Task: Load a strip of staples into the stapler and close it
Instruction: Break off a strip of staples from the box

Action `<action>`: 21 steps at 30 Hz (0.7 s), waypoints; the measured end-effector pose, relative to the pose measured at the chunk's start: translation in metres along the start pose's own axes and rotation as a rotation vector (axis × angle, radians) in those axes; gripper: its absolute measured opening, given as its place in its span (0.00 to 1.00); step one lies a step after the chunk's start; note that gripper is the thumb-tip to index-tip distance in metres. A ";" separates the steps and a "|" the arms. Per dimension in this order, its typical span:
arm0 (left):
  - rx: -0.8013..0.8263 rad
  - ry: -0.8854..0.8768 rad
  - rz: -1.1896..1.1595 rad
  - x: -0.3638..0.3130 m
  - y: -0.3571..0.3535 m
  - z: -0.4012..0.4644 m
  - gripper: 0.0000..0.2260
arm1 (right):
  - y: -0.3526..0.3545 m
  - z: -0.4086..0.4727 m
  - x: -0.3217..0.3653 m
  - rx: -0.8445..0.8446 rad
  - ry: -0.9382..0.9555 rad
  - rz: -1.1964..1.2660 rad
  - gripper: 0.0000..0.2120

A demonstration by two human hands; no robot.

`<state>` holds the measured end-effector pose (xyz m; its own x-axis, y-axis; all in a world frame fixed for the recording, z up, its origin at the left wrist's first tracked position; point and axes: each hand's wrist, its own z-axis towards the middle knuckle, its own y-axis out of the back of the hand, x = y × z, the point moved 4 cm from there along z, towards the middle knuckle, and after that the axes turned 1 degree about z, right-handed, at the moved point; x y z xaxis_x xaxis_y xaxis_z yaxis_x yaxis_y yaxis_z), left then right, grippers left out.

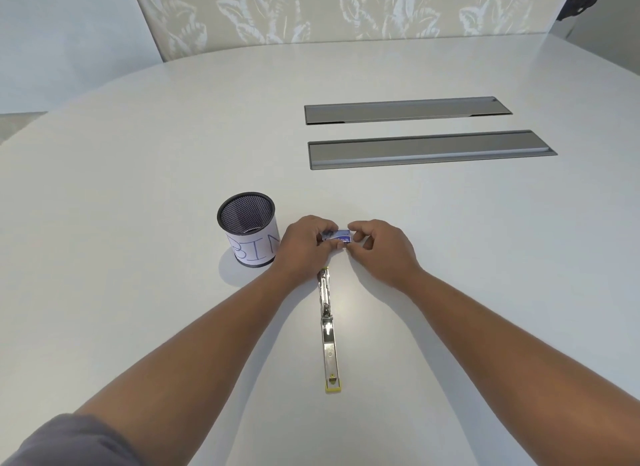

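Observation:
A stapler [328, 330] lies opened out flat on the white table [450, 257], a long strip of shiny metal with yellow ends, running from near my hands toward me. Just beyond its far end, both hands hold a small blue and white staple box [338, 237]. My left hand [304, 243] grips the box's left end with thumb and fingers. My right hand [381, 247] pinches its right end. I cannot see any staples; the box's contents are hidden by my fingers.
A black mesh pen cup [247, 228] with a paper label reading "BIN" stands just left of my left hand. Two long grey cable hatches [408, 110] [429, 150] are set into the table farther back on the right. A patterned wall panel rises behind the table.

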<state>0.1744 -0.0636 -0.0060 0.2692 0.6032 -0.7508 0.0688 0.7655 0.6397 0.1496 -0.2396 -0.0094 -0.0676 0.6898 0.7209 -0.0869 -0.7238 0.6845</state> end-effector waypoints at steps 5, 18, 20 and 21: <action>0.020 -0.013 0.008 0.000 0.000 0.000 0.10 | 0.012 0.011 -0.004 0.144 0.033 0.013 0.18; 0.021 -0.007 -0.031 -0.003 0.000 -0.003 0.11 | 0.020 0.012 0.002 0.224 0.132 -0.101 0.10; 0.007 0.008 -0.035 -0.003 0.001 -0.003 0.11 | 0.021 0.011 0.002 0.221 0.140 -0.119 0.09; 0.002 0.011 -0.033 -0.004 0.002 -0.003 0.11 | 0.023 0.011 0.002 0.217 0.138 -0.119 0.08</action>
<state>0.1710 -0.0638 -0.0027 0.2566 0.5800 -0.7731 0.0795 0.7846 0.6149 0.1580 -0.2550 0.0085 -0.2059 0.7552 0.6223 0.1119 -0.6136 0.7817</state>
